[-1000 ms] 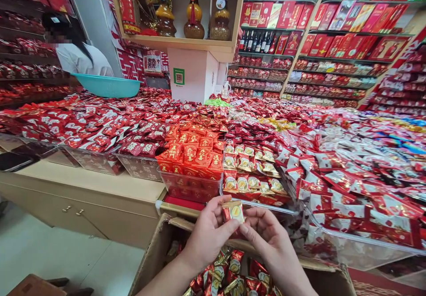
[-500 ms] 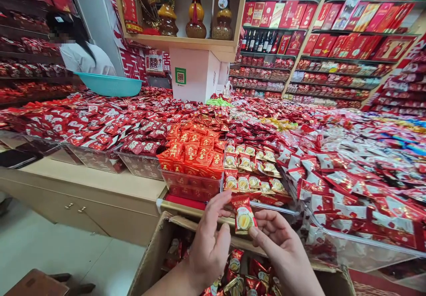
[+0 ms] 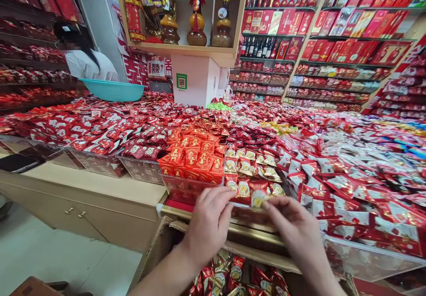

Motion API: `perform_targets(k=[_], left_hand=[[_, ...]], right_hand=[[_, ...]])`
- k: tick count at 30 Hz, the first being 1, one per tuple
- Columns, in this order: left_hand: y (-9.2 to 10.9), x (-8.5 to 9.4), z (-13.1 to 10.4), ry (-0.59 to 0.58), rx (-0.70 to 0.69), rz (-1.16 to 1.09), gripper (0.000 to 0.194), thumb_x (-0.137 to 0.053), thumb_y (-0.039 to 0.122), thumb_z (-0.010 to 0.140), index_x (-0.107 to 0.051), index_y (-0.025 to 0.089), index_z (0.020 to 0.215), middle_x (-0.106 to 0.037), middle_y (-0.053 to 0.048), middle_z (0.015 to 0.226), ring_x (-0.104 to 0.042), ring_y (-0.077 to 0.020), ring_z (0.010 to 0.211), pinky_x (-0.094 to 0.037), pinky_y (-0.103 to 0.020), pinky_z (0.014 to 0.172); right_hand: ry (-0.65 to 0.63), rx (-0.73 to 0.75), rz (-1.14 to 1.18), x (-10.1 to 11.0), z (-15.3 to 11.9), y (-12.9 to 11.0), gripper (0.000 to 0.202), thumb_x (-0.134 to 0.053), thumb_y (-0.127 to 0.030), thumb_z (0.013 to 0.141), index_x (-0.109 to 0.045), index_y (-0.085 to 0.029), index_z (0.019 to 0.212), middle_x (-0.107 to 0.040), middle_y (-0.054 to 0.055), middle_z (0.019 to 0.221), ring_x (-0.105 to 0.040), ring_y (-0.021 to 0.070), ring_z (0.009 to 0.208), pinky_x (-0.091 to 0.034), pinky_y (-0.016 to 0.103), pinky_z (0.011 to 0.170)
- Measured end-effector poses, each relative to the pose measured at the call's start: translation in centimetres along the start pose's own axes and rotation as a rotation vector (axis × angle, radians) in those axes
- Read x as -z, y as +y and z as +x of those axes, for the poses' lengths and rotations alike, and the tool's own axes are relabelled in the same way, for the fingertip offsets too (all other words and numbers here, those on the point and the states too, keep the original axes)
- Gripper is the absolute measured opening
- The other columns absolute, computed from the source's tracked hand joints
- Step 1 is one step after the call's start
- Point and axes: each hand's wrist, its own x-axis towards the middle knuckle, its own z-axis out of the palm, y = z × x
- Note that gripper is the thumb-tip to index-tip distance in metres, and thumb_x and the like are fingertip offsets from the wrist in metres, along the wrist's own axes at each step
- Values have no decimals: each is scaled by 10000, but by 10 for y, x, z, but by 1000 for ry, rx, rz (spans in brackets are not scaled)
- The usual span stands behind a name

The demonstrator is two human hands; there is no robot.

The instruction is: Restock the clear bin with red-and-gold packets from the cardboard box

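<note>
My right hand (image 3: 294, 225) pinches a red and gold durian candy packet (image 3: 258, 198) between thumb and fingers, slightly blurred. It is held at the front of a clear bin filled with rows of matching durian packets (image 3: 244, 188). To its left, my left hand (image 3: 210, 218) reaches over the bin's front edge, its fingertips by the front row. Its thumb stands apart from the fingers and I see nothing in its grasp. Below both hands, an open cardboard box (image 3: 155, 242) contains more loose durian packets (image 3: 237, 269).
Left of the durian bin stands a bin of orange-red packets (image 3: 195, 158). White and red packets (image 3: 359, 198) heap up on the right. A turquoise basin (image 3: 113, 91) rests farther back, near a person (image 3: 89, 63) in white. A dark phone-like slab (image 3: 16, 162) lies on the counter.
My right hand has carried the durian packet forward and right, from above the box to the bin's front row. My left hand has turned palm down and moved toward the bin edge.
</note>
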Motion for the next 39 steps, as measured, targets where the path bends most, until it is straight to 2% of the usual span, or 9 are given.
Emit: perform_targets(k=[4, 8, 11, 18, 28, 31, 34, 36, 39], left_hand=[[6, -2, 46, -202, -207, 619, 225, -461, 114, 794, -659, 210, 837, -656, -100, 884, -451, -286, 963, -304, -435, 812], [-1, -21, 72, -254, -188, 707, 258, -550, 4, 684, -609, 181, 506, -607, -92, 579, -457, -285, 887, -289, -439, 796], [-9, -28, 80, -362, -173, 808, 251, -622, 37, 638, -569, 152, 422, -569, -90, 500, -448, -294, 856, -280, -454, 772], [-8, -25, 94, -541, -207, 1051, 195, -483, 14, 731, -663, 84, 702, -652, -158, 747, -451, -284, 895, -291, -422, 711], [1, -23, 92, -546, -341, 1094, 166, -552, 173, 740, -648, 91, 847, -609, -164, 942, -478, -307, 953, -304, -497, 827], [-1, -25, 95, -540, -364, 1065, 257, -550, 188, 740, -596, 117, 983, -574, -154, 1053, -477, -306, 976, -329, -511, 823], [5, -22, 98, -550, -362, 1030, 187, -536, 176, 747, -607, 140, 916, -591, -135, 1020, -490, -299, 969, -345, -511, 820], [17, -13, 91, -541, -361, 996, 166, -510, 181, 770, -600, 145, 905, -588, -130, 1015, -488, -283, 984, -351, -477, 838], [34, 5, 57, -585, -356, 781, 204, -410, 252, 849, -586, 163, 903, -619, -77, 907, -545, -189, 877, -408, -305, 782]], right_hand=[[-31, 10, -362, -1, 49, -6, 201, -535, -361, 732, -585, -168, 753, -654, 61, 724, -589, 174, 654, -441, 270, 606], [-88, 19, -609, -16, 65, -1, 160, -497, -296, 737, -594, -173, 766, -672, 51, 694, -608, 179, 651, -426, 263, 603], [-86, 30, -727, -23, 63, 0, 167, -500, -284, 724, -608, -169, 780, -679, 86, 718, -618, 229, 711, -407, 289, 595], [-118, 49, -955, -29, 67, -3, 234, -431, -288, 769, -626, -160, 750, -675, 143, 761, -624, 284, 748, -392, 325, 582], [-192, 106, -1027, -25, 67, -6, 223, -441, -273, 776, -631, -162, 738, -679, 129, 771, -631, 260, 749, -396, 309, 593], [-171, 119, -1023, -15, 63, -18, 248, -397, -266, 808, -617, -167, 753, -677, 115, 777, -625, 246, 755, -392, 304, 607], [-158, 151, -966, -1, 45, -28, 251, -370, -267, 833, -599, -175, 787, -668, 85, 799, -610, 220, 774, -394, 297, 645], [-263, 181, -838, 8, 23, -29, 234, -378, -265, 836, -590, -184, 781, -655, 55, 781, -593, 190, 746, -399, 288, 657], [-637, 109, -604, 12, -22, -17, 183, -443, -265, 825, -605, -204, 766, -639, 23, 798, -568, 144, 703, -422, 257, 631]])
